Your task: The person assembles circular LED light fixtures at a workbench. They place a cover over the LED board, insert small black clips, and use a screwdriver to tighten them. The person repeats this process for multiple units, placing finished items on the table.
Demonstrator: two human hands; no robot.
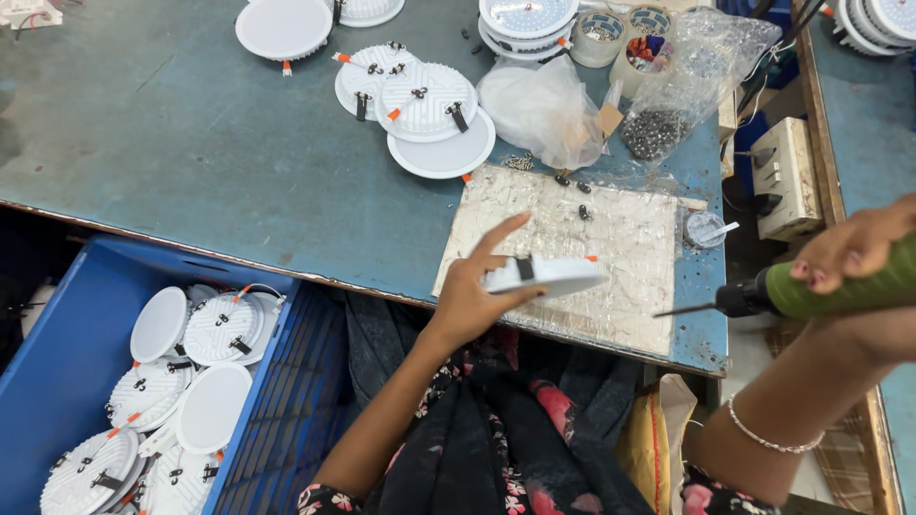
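The left hand [474, 291] grips a round white lamp housing [544, 276] edge-on, forefinger raised, just above the near edge of the taped work mat [611, 238]. The right hand [854, 250] is closed round a green electric screwdriver [811, 289], right of the mat, bit pointing toward the housing. A blue crate [76, 315] of housings sits left of the mat, below the counter [191, 133].

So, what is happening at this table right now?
A person sits at a blue-green worktable. The left hand holds a round white lamp housing over a taped work pad. The right hand grips a green electric screwdriver, its bit pointing toward the housing but not touching it. More housings are stacked on the table, a bag of dark screws lies near the pad, and a blue crate at the left holds many housings.
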